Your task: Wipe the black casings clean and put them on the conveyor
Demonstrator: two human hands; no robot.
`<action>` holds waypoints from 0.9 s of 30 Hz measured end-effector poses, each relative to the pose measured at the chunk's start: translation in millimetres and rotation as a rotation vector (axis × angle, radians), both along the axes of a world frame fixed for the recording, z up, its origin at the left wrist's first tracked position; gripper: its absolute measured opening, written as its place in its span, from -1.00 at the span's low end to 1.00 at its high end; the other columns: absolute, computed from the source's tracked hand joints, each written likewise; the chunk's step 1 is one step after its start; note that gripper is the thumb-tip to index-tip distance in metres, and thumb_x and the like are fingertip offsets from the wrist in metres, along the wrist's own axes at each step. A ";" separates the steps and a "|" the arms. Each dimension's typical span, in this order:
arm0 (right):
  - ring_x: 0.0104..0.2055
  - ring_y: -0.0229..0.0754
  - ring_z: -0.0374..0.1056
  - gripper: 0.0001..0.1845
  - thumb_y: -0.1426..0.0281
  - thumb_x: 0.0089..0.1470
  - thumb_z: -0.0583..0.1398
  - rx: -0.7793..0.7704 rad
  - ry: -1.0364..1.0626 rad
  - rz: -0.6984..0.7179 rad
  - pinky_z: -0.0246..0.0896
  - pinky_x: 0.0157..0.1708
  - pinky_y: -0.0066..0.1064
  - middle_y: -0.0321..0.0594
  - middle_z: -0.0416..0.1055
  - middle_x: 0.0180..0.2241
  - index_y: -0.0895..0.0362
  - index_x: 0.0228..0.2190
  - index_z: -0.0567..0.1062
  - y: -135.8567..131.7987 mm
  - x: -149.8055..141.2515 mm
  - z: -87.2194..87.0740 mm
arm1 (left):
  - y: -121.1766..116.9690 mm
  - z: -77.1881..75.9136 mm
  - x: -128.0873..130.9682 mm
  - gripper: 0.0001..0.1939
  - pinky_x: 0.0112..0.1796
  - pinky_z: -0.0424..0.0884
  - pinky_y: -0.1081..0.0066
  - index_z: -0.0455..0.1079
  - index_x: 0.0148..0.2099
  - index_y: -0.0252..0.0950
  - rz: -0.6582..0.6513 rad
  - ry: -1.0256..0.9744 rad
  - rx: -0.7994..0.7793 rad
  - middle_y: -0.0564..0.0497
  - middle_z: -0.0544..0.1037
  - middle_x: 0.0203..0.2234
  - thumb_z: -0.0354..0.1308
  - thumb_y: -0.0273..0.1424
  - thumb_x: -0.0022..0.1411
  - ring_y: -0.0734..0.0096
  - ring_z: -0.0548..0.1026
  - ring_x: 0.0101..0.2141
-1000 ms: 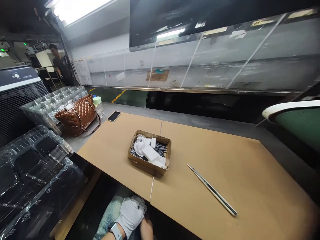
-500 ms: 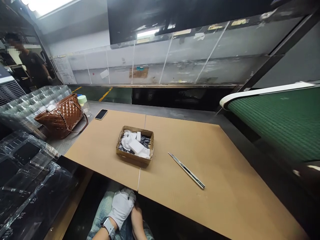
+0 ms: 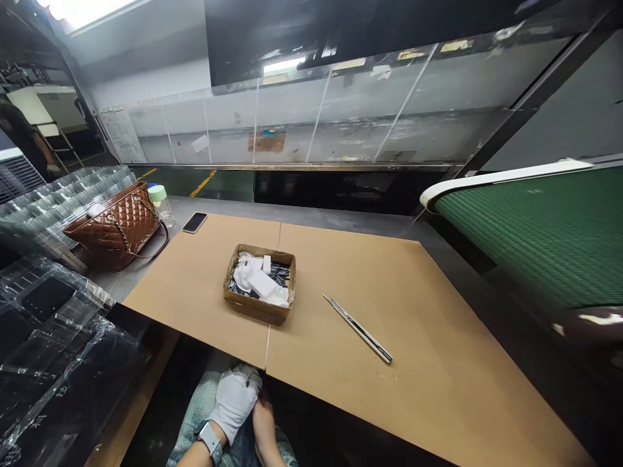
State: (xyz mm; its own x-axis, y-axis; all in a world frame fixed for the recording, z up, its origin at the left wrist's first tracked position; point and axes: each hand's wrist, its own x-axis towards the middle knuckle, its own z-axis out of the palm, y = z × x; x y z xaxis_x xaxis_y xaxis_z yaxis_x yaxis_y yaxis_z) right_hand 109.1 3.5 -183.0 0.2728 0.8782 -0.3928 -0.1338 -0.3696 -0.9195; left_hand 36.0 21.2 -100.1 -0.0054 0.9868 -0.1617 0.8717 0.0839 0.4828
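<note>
My left hand [image 3: 233,397], in a white glove with a watch on the wrist, lies over my lap just below the table's near edge. Its fingers are curled and closed; what they hold, if anything, is hidden. Pressed up against it is my right hand [image 3: 261,403], bare at the wrist, with its fingers hidden beside the glove. On the cardboard in front sits a small cardboard box [image 3: 259,311] holding white pieces [image 3: 263,283] and several small dark parts [image 3: 281,271]. Slim metal tweezers [image 3: 359,329] lie to the right of the box, apart from both hands.
Cardboard sheets [image 3: 413,389] cover the table. At the left are a phone [image 3: 195,222], a brown quilted handbag [image 3: 117,227], a jar with a green lid [image 3: 159,202] and stacked clear plastic trays [image 3: 53,292]. A green conveyor belt [image 3: 535,227] runs at the right. A person [image 3: 24,133] stands far left.
The view has shifted slightly, so the table things sit a little further left. The person in the background has moved left, partly out of view. My hands keep the same pose.
</note>
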 end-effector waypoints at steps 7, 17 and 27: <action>-0.30 0.03 0.45 -0.24 -0.25 -0.39 0.14 -0.050 0.052 0.042 0.29 -0.17 -0.23 -0.13 0.57 -0.46 0.11 -0.36 0.58 -0.3 -2.2 12.3 | -1.3 -0.5 1.1 -0.67 -0.09 0.34 0.39 0.50 -0.19 -0.24 -0.002 0.029 -0.022 -0.04 0.61 -0.21 -0.12 -0.43 0.26 0.31 0.52 -0.18; -0.21 0.15 0.45 -0.26 -0.23 -0.47 0.16 -0.101 0.032 0.053 0.27 -0.09 -0.16 -0.03 0.56 -0.48 0.13 -0.45 0.58 0.2 1.5 20.2 | -0.5 4.7 1.0 -0.65 -0.07 0.32 0.42 0.49 -0.15 -0.22 -0.005 0.017 -0.045 -0.01 0.61 -0.19 -0.13 -0.40 0.27 0.34 0.52 -0.15; -0.22 0.12 0.45 -0.26 -0.24 -0.42 0.13 -0.111 0.011 0.067 0.28 -0.14 -0.19 -0.04 0.56 -0.48 0.12 -0.43 0.58 -1.6 0.5 24.9 | -0.7 4.0 1.1 -0.66 -0.06 0.31 0.39 0.48 -0.15 -0.23 0.001 0.017 -0.037 -0.03 0.60 -0.19 -0.14 -0.41 0.26 0.31 0.51 -0.14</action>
State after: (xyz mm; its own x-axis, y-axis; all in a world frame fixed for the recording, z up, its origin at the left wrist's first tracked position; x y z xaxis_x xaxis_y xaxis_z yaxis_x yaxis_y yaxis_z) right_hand 109.6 1.9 -158.1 0.2098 0.8454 -0.4912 -0.1154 -0.4775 -0.8710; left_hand 37.2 20.4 -96.0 -0.0092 0.9802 -0.1976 0.8796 0.1019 0.4648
